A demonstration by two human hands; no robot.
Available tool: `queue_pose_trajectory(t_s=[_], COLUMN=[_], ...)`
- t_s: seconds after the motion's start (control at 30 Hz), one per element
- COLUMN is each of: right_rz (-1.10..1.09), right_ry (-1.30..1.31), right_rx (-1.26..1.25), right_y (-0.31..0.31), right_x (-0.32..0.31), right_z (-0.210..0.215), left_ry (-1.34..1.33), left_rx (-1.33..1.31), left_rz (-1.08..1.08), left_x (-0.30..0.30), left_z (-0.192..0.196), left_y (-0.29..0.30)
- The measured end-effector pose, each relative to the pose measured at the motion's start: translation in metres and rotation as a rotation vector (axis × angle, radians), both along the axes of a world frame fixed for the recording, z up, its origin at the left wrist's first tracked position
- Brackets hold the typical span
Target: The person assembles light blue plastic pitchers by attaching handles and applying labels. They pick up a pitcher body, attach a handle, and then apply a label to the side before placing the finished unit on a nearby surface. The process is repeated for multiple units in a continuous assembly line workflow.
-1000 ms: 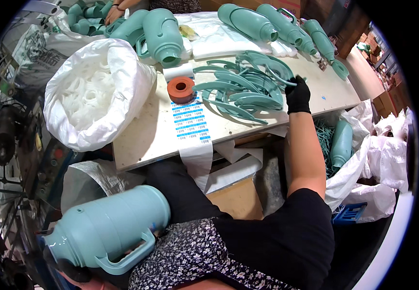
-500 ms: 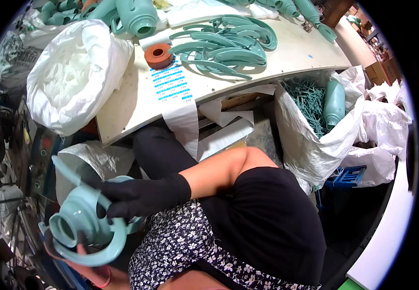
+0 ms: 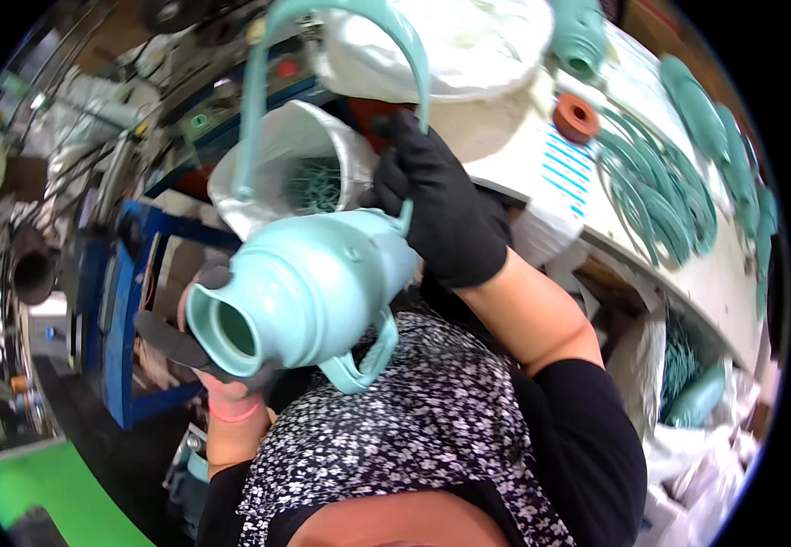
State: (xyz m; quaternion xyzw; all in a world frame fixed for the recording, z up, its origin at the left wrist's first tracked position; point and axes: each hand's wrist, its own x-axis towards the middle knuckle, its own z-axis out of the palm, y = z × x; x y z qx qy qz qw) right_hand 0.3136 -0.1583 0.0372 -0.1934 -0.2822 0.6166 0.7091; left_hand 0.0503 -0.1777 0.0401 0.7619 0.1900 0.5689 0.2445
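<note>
A pale teal plastic thermos-flask shell [image 3: 309,269] lies tilted in front of me, its open mouth toward the lower left and a small side handle underneath. My left hand [image 3: 222,383], with dark-covered fingers and a pink band at the wrist, grips the shell from below near the mouth. In a black glove, my right hand [image 3: 441,205] is closed on one end of a long curved carrying handle [image 3: 254,118] at the shell's far end. The handle's other end shows above the shell, apart from my fingers. Whether its gripped end is joined to the shell, I cannot tell.
A white bag [image 3: 295,118] with thin teal pieces stands just beyond the shell. On the table [image 3: 491,137] are a large white sack [image 3: 441,77], an orange tape roll [image 3: 576,117] and several curved handles [image 3: 660,182]. A blue frame [image 3: 122,310] stands left.
My view has turned left. The shell now points its mouth lower left, and the carrying handle stands up beyond it. My right hand has shifted to the handle's end.
</note>
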Motion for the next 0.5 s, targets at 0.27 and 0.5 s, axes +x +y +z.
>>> queue_pose_trajectory(t_s=[0.27,0.5], right_rz=[0.112,0.052], right_ry=[-0.290,-0.449], right_rx=[-0.227,-0.004], right_y=[-0.012,-0.024], right_x=[-0.041,-0.033], right_z=[-0.002,0.013], left_ry=[0.133,0.014], left_rx=[-0.104,-0.489], left_rz=[0.004,-0.343], left_x=[0.009,0.022], left_z=[0.018,0.036], left_y=[-0.024,-0.007])
